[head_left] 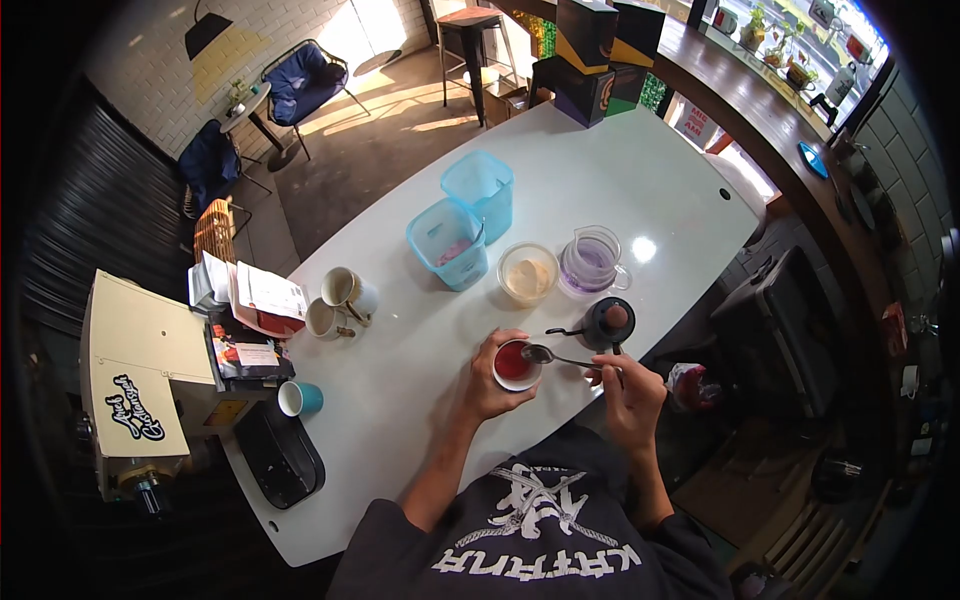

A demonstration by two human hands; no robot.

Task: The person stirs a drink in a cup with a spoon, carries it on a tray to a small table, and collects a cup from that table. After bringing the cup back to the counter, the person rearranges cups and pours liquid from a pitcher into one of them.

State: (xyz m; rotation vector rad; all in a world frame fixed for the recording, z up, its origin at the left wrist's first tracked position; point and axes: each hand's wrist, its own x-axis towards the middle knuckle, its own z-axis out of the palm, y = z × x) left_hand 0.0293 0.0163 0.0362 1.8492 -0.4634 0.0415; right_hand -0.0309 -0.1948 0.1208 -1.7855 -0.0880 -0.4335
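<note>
My left hand (pixel 488 385) is wrapped round a small white cup (pixel 517 384) with red liquid in it. In my right hand (pixel 632 400) is the handle of a metal spoon (pixel 565 359), whose bowl is at the cup's rim, over the red liquid. Beyond the cup stands a clear tub (pixel 528 275) with beige contents. A glass jug (pixel 592 262) with a purple tint is beside it. The black pot (pixel 608 323) with a brown knob stands just beyond my right hand.
Two blue plastic containers (pixel 447 243) stand mid-table, with two mugs (pixel 349 293) to their left. At the left edge are a teal cup (pixel 301 398), a black tray (pixel 280 455), papers (pixel 270 290) and a cream machine (pixel 135 370). Black boxes (pixel 590 60) stand at the far end.
</note>
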